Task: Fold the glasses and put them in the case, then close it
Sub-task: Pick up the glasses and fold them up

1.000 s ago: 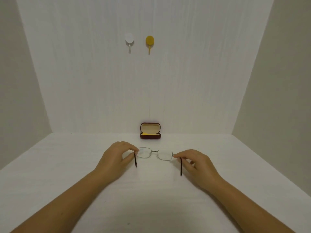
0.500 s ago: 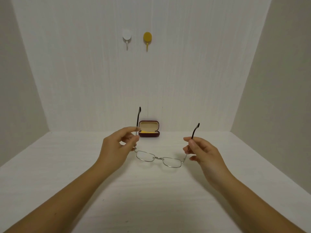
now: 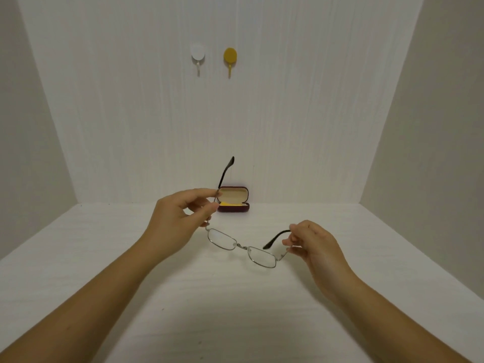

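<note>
Thin metal-framed glasses (image 3: pixel 242 247) with dark temple tips hang above the white table, lenses facing down. My left hand (image 3: pixel 180 218) pinches the left temple, which sticks straight up. My right hand (image 3: pixel 311 242) pinches the right temple, which is swung inward over the right lens. A dark red glasses case (image 3: pixel 234 207) stands open at the back of the table against the wall, with a cream lining and a yellow cloth inside. The left thumb overlaps the case's left edge.
The white table (image 3: pixel 235 310) is boxed in by a white back wall and side walls. A white hook (image 3: pixel 197 57) and a yellow hook (image 3: pixel 230 58) are stuck high on the back wall.
The glasses were lifted off the table with both temples turned upward. Since then the right temple has swung down and inward toward the lens, while the left temple stays upright.
</note>
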The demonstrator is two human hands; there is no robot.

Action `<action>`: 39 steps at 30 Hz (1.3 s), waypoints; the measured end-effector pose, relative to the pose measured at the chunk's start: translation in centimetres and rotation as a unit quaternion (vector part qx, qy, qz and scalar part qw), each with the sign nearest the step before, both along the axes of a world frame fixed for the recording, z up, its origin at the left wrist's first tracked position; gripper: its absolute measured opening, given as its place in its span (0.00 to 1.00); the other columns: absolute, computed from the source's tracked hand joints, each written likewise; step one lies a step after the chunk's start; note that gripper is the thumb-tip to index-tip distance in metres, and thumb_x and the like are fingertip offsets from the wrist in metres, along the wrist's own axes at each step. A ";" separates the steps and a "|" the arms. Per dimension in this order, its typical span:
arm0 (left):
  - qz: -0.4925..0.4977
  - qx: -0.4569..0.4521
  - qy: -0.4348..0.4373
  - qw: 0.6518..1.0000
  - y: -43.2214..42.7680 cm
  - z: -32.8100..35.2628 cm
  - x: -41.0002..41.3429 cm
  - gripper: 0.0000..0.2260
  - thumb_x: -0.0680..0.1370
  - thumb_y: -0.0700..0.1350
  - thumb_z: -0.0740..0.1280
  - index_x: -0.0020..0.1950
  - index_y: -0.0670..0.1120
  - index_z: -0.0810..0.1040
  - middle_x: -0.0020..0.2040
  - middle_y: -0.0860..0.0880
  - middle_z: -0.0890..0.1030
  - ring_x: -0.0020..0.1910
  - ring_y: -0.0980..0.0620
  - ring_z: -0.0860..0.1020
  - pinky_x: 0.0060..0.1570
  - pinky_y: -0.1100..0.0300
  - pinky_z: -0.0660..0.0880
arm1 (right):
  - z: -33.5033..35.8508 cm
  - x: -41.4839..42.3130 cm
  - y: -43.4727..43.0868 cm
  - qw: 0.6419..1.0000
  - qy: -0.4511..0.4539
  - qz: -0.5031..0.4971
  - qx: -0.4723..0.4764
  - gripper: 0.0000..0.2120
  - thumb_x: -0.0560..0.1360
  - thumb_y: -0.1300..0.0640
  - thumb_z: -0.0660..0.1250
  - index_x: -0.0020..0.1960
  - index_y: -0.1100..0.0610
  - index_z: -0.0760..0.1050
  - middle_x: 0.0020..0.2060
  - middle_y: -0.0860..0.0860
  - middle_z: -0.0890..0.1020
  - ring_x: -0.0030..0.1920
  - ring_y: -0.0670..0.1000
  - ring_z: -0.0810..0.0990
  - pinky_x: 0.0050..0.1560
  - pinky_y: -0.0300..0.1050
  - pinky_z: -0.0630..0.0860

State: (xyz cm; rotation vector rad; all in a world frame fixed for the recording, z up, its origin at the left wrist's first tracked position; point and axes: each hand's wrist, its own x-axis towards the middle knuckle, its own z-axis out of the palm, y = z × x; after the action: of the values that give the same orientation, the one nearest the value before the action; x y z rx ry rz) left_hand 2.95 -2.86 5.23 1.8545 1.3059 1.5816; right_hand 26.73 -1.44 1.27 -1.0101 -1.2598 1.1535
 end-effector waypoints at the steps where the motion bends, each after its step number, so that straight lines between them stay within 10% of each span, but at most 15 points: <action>1: 0.002 0.002 0.005 1.000 0.0 0.0 0.2 0.10 0.72 0.39 0.69 0.49 0.52 0.82 0.37 0.46 0.82 0.35 0.50 0.79 0.34 0.70 0.78 | -0.1 0.0 -0.1 0.998 -0.040 -0.034 0.022 0.15 0.74 0.61 0.65 0.29 0.55 0.73 0.28 0.49 0.79 0.38 0.52 0.79 0.43 0.47 0.76; 5: 0.015 0.007 0.020 1.000 -0.2 -0.2 0.8 0.09 0.72 0.39 0.69 0.50 0.48 0.82 0.37 0.47 0.82 0.36 0.50 0.79 0.34 0.68 0.78 | -0.4 -0.2 -0.3 0.971 -0.151 -0.151 0.107 0.07 0.72 0.60 0.67 0.36 0.52 0.76 0.33 0.53 0.81 0.39 0.56 0.80 0.45 0.52 0.77; 12: 0.028 0.002 -0.017 0.999 -0.1 0.0 0.9 0.10 0.73 0.37 0.69 0.48 0.50 0.81 0.34 0.49 0.80 0.34 0.52 0.79 0.33 0.69 0.78 | -0.6 0.0 -0.3 0.949 -0.217 -0.162 0.159 0.08 0.73 0.58 0.69 0.49 0.46 0.77 0.35 0.44 0.81 0.35 0.42 0.79 0.38 0.29 0.73; 18: 0.011 -0.007 -0.024 1.000 -0.4 -0.3 1.3 0.08 0.73 0.37 0.69 0.49 0.48 0.81 0.37 0.46 0.81 0.33 0.53 0.79 0.34 0.66 0.80 | -1.8 -0.2 0.0 0.745 -0.463 -0.158 0.453 0.14 0.75 0.58 0.60 0.58 0.54 0.77 0.39 0.48 0.84 0.36 0.50 0.80 0.36 0.44 0.76; 31: 0.015 0.005 -0.032 0.999 -0.3 -0.1 1.2 0.12 0.73 0.37 0.68 0.51 0.52 0.80 0.37 0.48 0.80 0.32 0.57 0.79 0.34 0.66 0.79 | -1.8 -0.1 -0.4 0.831 -0.439 0.013 0.341 0.22 0.73 0.39 0.54 0.65 0.41 0.69 0.45 0.47 0.79 0.44 0.47 0.78 0.42 0.41 0.75; 39: 0.004 0.053 0.195 0.979 -0.2 -0.7 0.6 0.21 0.78 0.45 0.56 0.63 0.70 0.65 0.41 0.56 0.75 0.44 0.54 0.76 0.45 0.56 0.79 | -1.5 0.0 -0.2 0.712 -0.476 -0.119 0.502 0.15 0.73 0.48 0.64 0.55 0.54 0.79 0.33 0.51 0.80 0.31 0.52 0.77 0.31 0.44 0.73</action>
State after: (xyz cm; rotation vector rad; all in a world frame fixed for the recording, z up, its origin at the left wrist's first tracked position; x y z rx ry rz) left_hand 3.56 -3.08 4.53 2.3153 1.4078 1.3574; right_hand 26.70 -1.67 -0.25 -0.8157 -2.0990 -0.4749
